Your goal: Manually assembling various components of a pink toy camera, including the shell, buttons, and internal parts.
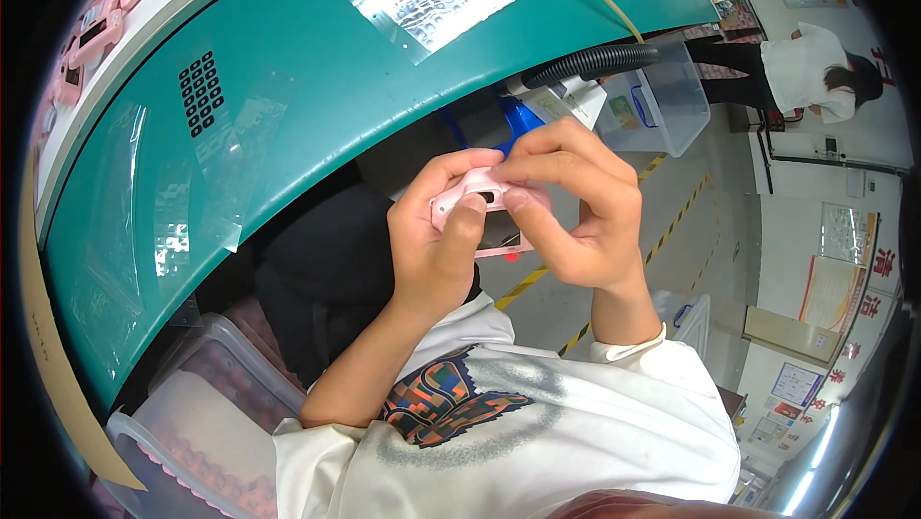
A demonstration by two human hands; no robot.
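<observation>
Overlapping pink device [498,231]: thumbs [464,220]; nearby, green table [321,87]

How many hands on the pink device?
2: the left hand at the left of the pink device, the right hand at its right. Its underside is hidden.

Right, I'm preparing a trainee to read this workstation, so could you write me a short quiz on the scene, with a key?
1. Which thing do the left hand and right hand both touch?
a) a shiny silver sheet
b) a pink plastic handheld device
c) a white paper calendar

2. True or false: the group of small black rounded pieces lies on the smooth green tabletop.

3. In the picture, where does the black corrugated hose lie relative to the device?

Key: 1. b; 2. true; 3. above and to the right
</observation>
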